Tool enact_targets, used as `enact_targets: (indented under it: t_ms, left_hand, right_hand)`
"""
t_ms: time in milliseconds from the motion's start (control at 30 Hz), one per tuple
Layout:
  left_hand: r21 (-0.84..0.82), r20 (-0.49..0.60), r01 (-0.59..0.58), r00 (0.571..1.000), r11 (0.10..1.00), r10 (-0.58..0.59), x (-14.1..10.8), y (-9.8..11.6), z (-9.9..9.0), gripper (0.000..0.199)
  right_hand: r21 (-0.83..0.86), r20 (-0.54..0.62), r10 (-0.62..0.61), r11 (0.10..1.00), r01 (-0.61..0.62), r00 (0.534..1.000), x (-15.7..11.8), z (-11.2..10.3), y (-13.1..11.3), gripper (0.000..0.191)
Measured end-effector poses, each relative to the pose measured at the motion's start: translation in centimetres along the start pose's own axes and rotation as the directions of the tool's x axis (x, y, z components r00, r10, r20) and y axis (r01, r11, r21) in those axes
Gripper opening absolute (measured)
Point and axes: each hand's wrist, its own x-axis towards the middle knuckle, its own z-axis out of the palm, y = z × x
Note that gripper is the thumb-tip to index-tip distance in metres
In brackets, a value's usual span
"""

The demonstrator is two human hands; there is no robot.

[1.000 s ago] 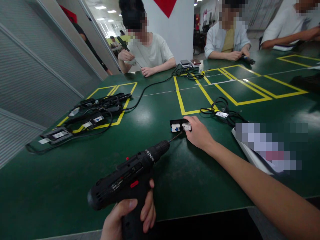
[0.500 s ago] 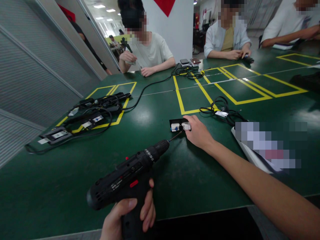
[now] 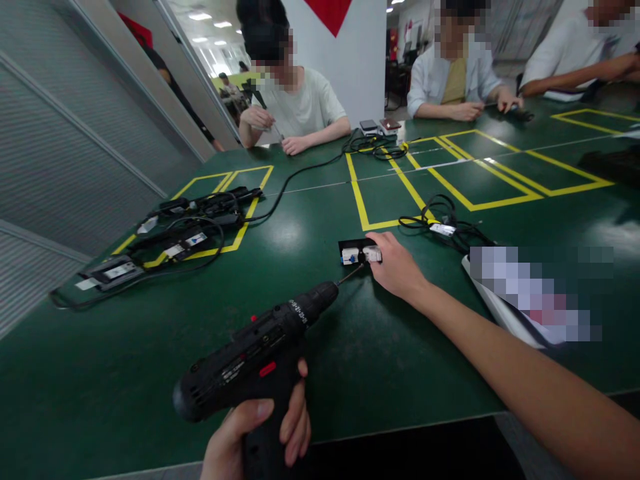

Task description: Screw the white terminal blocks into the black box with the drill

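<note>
My left hand (image 3: 265,427) is wrapped round the handle of a black cordless drill (image 3: 250,353) with red buttons, its thumb and fingertips showing on the near side. Long and thin, the bit (image 3: 350,275) points up and right. Its tip lies at the lower edge of a small black flat piece (image 3: 357,245) with white labels and a blue mark; whether it touches, I cannot tell. My right hand (image 3: 395,263) pinches that piece by its right end, low over or on the green table (image 3: 400,373); the fingers partly cover it.
Left on the table lie several black devices with cables (image 3: 195,220). A cable coil (image 3: 445,220) and a white-edged blurred object (image 3: 525,293) lie right. Yellow tape (image 3: 365,200) marks rectangles. Across the table sit other people; one holds a dark tool (image 3: 520,115).
My hands, the drill and the small black piece have hardly moved. Across the table at the right, a person's hand and dark tool have shifted right.
</note>
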Motion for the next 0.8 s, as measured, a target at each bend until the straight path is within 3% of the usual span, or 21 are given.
enact_targets:
  t_ms: [800]
  left_hand:
    - [-0.006,-0.022,0.008,1.000,1.000,-0.008,0.01,0.12,0.35,0.035]
  right_hand:
    - [-0.005,-0.001,0.007,1.000,-0.007,1.000,-0.05,-0.12,-0.08,0.050]
